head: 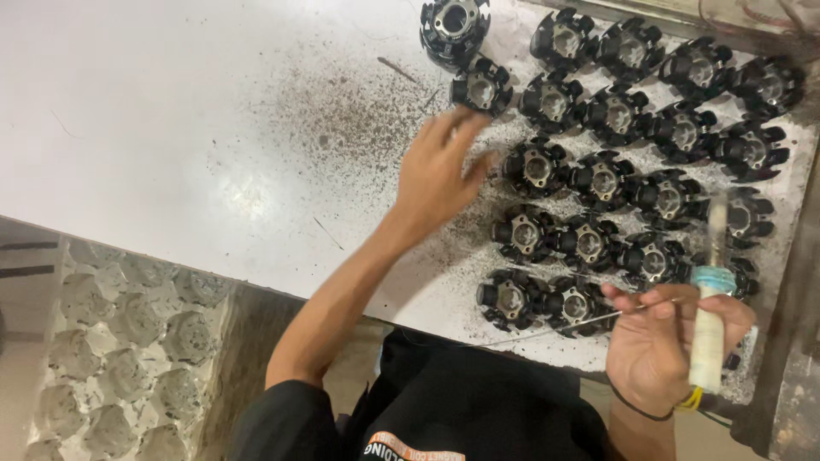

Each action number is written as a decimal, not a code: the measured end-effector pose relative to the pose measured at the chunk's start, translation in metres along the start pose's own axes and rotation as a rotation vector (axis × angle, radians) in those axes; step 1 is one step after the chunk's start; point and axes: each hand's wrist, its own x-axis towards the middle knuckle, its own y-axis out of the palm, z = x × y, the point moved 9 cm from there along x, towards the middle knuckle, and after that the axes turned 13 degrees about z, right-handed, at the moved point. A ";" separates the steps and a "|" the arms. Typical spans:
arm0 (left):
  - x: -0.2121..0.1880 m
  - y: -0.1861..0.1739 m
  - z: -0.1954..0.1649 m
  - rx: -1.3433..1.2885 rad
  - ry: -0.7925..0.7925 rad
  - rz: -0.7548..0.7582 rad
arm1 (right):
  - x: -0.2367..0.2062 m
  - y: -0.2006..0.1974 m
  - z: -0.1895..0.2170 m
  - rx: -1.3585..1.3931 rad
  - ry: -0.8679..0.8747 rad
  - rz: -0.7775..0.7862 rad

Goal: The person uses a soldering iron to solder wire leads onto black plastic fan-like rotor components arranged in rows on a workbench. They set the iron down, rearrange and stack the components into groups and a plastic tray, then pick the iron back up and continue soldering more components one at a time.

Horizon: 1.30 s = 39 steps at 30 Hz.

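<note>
right hand: fingers curled, pinching a thin wire and a pale stick tool | left hand: fingers spread, reaching toward black lobed part, grey metal hub, at the rows' left end on white table | larger black part beyond

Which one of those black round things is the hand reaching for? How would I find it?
Start at the white table and find the crowd of black spoked parts on its right side. The left hand reaches toward the part at the crowd's upper left corner. It sits just below a bigger, taller round part.
</note>
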 end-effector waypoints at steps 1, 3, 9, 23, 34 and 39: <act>0.015 0.002 0.026 0.097 -0.077 -0.009 | 0.000 -0.004 0.004 -0.014 0.001 -0.014; 0.028 0.016 0.050 0.135 -0.053 0.017 | -0.001 -0.007 0.006 -0.052 -0.009 -0.028; 0.044 0.049 0.079 0.138 -0.062 0.038 | -0.008 -0.015 -0.006 -0.096 0.027 -0.123; 0.115 0.006 0.073 0.568 0.160 -0.200 | -0.010 -0.012 0.001 -0.091 0.012 -0.089; 0.098 -0.037 0.096 0.885 -0.109 -0.090 | -0.017 -0.021 0.017 -0.156 -0.037 -0.096; 0.099 0.047 0.095 0.201 -0.112 0.367 | -0.017 -0.016 0.011 -0.120 -0.040 -0.069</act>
